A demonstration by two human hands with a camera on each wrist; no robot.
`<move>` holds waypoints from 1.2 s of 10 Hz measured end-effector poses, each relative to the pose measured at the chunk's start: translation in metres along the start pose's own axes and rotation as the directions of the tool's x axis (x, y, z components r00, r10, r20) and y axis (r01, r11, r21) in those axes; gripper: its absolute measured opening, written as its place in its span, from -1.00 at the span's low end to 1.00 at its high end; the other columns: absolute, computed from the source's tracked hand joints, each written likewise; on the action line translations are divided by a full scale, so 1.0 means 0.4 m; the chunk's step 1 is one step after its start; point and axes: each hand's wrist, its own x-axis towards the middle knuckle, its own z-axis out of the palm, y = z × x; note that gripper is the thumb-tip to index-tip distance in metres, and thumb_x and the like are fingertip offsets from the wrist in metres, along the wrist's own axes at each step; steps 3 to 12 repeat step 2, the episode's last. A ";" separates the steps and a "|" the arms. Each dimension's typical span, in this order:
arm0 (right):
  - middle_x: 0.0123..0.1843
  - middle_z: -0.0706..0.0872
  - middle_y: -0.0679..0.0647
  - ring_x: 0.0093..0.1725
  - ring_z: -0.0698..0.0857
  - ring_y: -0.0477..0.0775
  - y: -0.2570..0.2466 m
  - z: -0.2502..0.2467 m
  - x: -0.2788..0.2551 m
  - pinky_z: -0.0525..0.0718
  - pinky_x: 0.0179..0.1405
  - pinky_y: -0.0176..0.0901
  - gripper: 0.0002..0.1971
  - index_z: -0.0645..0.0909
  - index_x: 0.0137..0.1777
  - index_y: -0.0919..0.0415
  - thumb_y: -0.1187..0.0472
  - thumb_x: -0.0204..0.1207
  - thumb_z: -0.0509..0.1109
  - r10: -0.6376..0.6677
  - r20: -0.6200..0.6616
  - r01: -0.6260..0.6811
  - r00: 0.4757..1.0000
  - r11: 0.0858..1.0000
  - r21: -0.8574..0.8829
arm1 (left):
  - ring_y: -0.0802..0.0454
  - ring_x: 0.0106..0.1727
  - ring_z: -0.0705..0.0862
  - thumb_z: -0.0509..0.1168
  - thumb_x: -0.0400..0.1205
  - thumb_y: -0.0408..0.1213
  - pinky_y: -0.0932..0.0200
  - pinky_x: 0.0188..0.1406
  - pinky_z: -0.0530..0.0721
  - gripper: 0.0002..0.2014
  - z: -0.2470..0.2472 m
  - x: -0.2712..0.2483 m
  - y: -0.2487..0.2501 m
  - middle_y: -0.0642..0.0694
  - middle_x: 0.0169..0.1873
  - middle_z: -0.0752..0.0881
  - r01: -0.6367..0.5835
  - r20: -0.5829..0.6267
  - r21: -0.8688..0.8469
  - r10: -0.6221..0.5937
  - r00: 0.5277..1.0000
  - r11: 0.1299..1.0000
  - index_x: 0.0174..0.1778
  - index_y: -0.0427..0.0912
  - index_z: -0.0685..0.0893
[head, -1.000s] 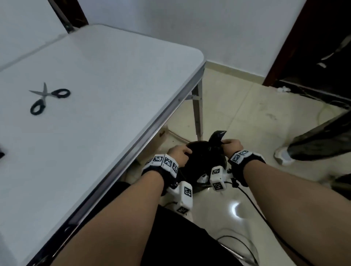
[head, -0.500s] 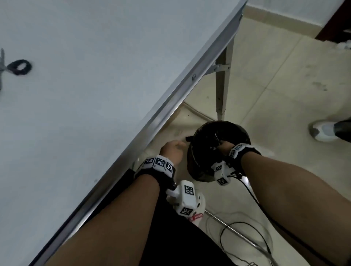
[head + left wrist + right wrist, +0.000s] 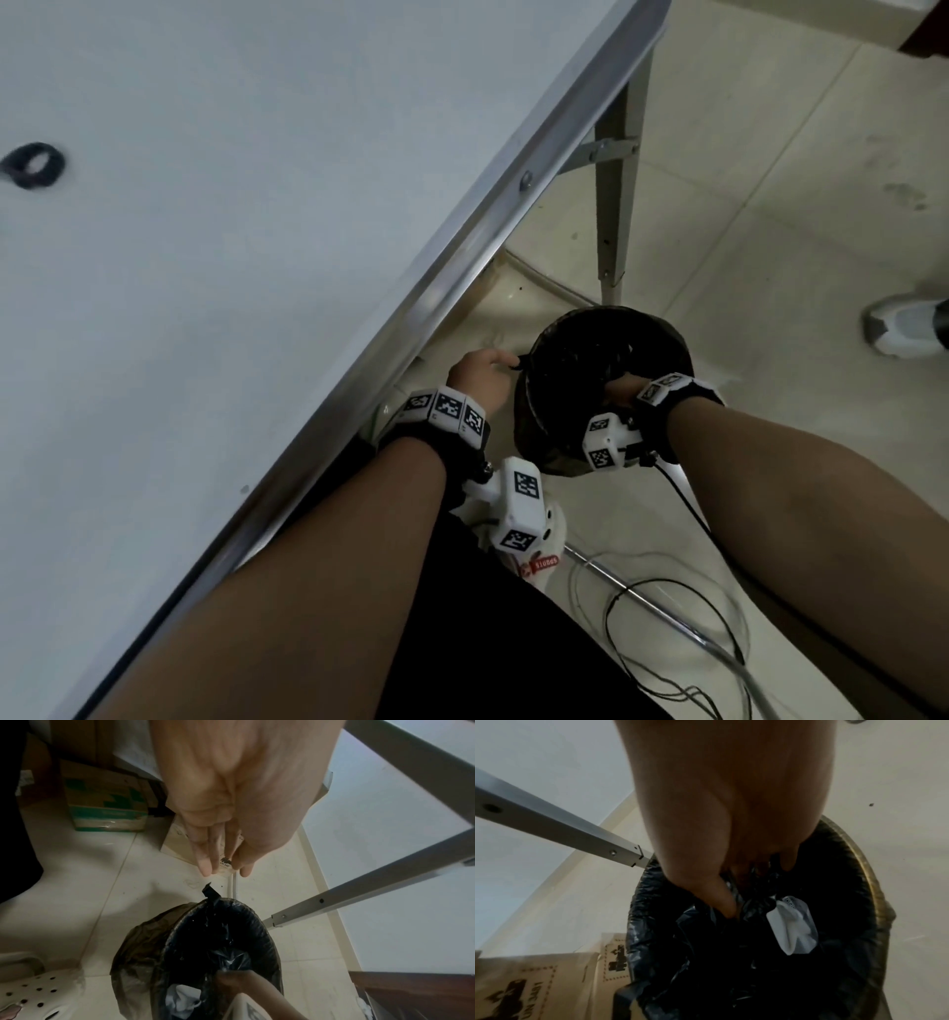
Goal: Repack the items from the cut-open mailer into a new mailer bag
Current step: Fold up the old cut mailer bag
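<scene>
Black crumpled mailer plastic (image 3: 734, 902) down inside lined bin (image 3: 652, 329) on floor beside surface (image 3: 257, 257). Right hand (image 3: 721, 833) clamped on it, fingers curled in. Left hand (image 3: 231, 801) just beside bin rim, fingers straight, apart, holding nothing. White scrap (image 3: 793, 931) in bin.

head downward, wrists close, sharing bin (image 3: 606, 380)

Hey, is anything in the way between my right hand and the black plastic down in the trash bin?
Nothing visible. The right hand is already inside the bin, its fingers gripping the crumpled black plastic. A white scrap lies beside them, not between.
</scene>
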 end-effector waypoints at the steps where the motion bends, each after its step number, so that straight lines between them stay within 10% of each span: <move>1: 0.67 0.23 0.21 0.61 0.27 0.34 -0.062 -0.055 -0.174 0.28 0.57 0.26 -0.14 -0.01 0.70 0.02 -0.07 0.49 0.37 0.006 -0.078 0.011 0.997 0.976 0.218 | -0.14 0.25 0.66 0.18 0.63 -0.35 0.18 0.19 0.58 -0.71 0.002 -0.027 0.020 -0.11 0.29 0.67 -0.057 0.003 0.026 0.057 0.998 0.998 0.17 -0.05 0.72; 12: 0.68 0.23 0.20 0.61 0.30 0.29 -0.091 -0.105 -0.282 0.32 0.58 0.11 -0.24 0.03 0.70 0.03 0.13 0.57 0.33 -0.029 -0.170 0.079 0.985 0.951 0.298 | -0.11 0.25 0.65 0.13 0.66 -0.39 0.25 0.08 0.53 -0.68 0.002 -0.052 0.055 -0.10 0.28 0.67 -0.129 -0.006 0.084 0.130 0.992 0.988 0.21 -0.07 0.70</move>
